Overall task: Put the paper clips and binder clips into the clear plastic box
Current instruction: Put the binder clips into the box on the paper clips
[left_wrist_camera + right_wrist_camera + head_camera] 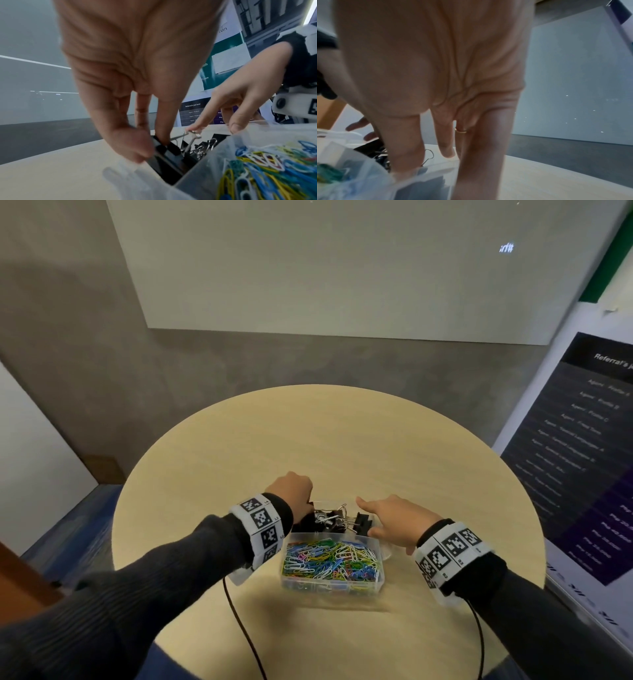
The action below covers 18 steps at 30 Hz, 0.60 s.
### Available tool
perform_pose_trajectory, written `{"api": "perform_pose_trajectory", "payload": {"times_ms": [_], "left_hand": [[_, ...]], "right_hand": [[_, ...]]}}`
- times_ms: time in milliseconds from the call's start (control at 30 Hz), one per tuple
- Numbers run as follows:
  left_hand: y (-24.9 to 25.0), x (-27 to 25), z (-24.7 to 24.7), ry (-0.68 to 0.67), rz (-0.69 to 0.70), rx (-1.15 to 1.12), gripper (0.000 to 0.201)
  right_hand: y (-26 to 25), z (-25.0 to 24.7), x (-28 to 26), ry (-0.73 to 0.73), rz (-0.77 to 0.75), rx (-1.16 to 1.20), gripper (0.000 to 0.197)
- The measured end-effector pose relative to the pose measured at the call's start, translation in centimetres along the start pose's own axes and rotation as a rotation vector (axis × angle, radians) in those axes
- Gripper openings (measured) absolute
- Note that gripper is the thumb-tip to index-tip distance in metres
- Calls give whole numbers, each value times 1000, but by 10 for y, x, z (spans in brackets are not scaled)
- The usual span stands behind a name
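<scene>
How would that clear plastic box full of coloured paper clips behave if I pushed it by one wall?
The clear plastic box would probably slide, not tip: it looks low and wide on the smooth wooden table. The coloured paper clips likely add weight. Its thin walls may flex.

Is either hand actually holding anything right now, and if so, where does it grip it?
The left hand pinches a black binder clip by its body, thumb against fingers, in the clear plastic box. The right hand holds nothing; its straight fingers rest at the box's edge.
</scene>
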<state>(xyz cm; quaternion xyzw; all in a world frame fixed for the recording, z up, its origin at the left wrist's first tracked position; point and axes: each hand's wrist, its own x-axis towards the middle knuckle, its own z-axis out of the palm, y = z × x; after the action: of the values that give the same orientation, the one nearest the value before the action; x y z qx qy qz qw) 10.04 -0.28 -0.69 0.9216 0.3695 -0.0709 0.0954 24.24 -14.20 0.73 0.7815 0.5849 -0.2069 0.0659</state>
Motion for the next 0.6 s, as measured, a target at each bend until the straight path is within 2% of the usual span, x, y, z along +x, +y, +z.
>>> {"api": "perform_pose_trajectory", "payload": {"times_ms": [133,200,267,400,600], "left_hand": [[-4,0,2,66,106,-29,33],[-3,0,3,-8,219,-26,31],[-2,-1,3,-59,267,17,27],[-3,1,-1,-66,259,83,25],[-4,1,-1,-143,234,39,31]], "right_hand": [[-3,-1,-2,-1,9,-26,61],[-4,-1,-2,4,15,-33,61],[-4,-1,-3,6,12,-35,61],[-4,0,-3,11,5,-8,61],[-3,2,0,-1,6,-11,61]]}}
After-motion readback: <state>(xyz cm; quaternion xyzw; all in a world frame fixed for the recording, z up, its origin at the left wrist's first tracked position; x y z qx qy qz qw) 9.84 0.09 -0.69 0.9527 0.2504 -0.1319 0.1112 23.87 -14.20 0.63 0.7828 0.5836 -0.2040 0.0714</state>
